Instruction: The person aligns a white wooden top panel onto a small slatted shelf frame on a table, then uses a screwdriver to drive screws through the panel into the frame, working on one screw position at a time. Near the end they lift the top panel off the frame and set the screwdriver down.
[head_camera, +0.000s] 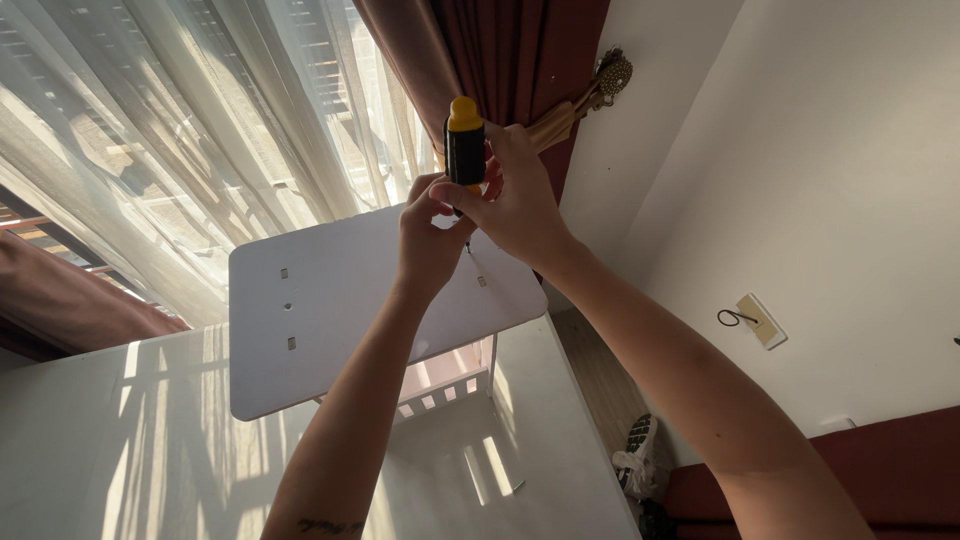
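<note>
Screwdriver (465, 140) stood upright, its yellow-capped black handle up and its tip down near the far right corner of the white panel (330, 310). Right hand (520, 200) was closed around the handle; left hand (430, 235) pinched the shaft just below.

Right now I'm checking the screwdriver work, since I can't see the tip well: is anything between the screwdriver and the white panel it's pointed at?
Nothing visible blocks it. The right hand grips the black-and-yellow screwdriver upright over the white panel, and the left hand pinches around the shaft near the tip, beside it rather than under it. The contact point itself is hidden by fingers.
</note>
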